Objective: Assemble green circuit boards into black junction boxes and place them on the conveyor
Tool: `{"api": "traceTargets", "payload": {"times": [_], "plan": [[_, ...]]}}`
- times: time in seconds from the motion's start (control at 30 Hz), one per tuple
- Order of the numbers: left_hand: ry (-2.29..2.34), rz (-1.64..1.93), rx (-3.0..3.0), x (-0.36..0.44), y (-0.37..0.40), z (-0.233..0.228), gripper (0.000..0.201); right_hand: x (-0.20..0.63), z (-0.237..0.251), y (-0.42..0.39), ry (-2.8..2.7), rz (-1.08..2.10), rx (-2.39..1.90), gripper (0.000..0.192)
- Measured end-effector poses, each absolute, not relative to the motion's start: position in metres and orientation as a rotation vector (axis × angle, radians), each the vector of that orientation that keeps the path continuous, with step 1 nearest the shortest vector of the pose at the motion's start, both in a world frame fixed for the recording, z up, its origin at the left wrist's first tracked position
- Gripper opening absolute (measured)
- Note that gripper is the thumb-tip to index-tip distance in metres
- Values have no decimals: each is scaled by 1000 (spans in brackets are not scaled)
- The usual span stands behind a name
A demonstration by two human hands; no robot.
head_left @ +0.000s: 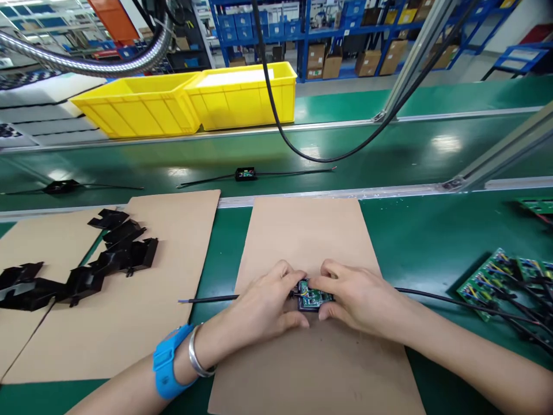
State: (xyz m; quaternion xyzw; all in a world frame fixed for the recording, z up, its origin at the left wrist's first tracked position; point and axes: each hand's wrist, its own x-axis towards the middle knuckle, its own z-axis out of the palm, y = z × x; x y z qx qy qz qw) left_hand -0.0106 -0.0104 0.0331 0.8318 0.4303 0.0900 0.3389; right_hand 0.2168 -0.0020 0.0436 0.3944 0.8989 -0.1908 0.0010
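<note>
Between my hands lies a small green circuit board (314,298) that sits in a dark housing on the cardboard sheet (315,363). My left hand (274,297) grips its left end, fingertips on the upper edge and thumb low at the side. On the right end, my right hand (349,291) presses with bent fingers and thumb. A black cable (211,299) runs out to the left under my left hand. Another black cable (436,295) leads off to the right from behind my right hand. The board's ends are partly hidden by my fingers.
Several black plastic housings (123,251) lie on cardboard at left. Wired circuit boards (488,282) are heaped at right. Beyond the metal rail, a cabled board in a housing (245,174) rests on the green surface. Yellow bins (246,98) stand behind; a black cable (276,115) hangs in front.
</note>
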Motion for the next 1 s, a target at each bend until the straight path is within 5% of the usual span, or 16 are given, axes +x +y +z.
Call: {"api": "traceTargets", "payload": {"times": [0.57,0.67,0.77,1.0], "plan": [[1210,260,2097,-5,-16,21,51,199,33,-9,2830,-187,1201,15],[1153,256,2019,-12,-7,29,51,200,34,-5,2835,-268,1235,16],[1151,75,1847,-19,6,38,15,202,33,-2,2825,-417,1251,19],[1239,172,1986,-2,-4,41,11,205,29,1,2865,-587,1245,20]]}}
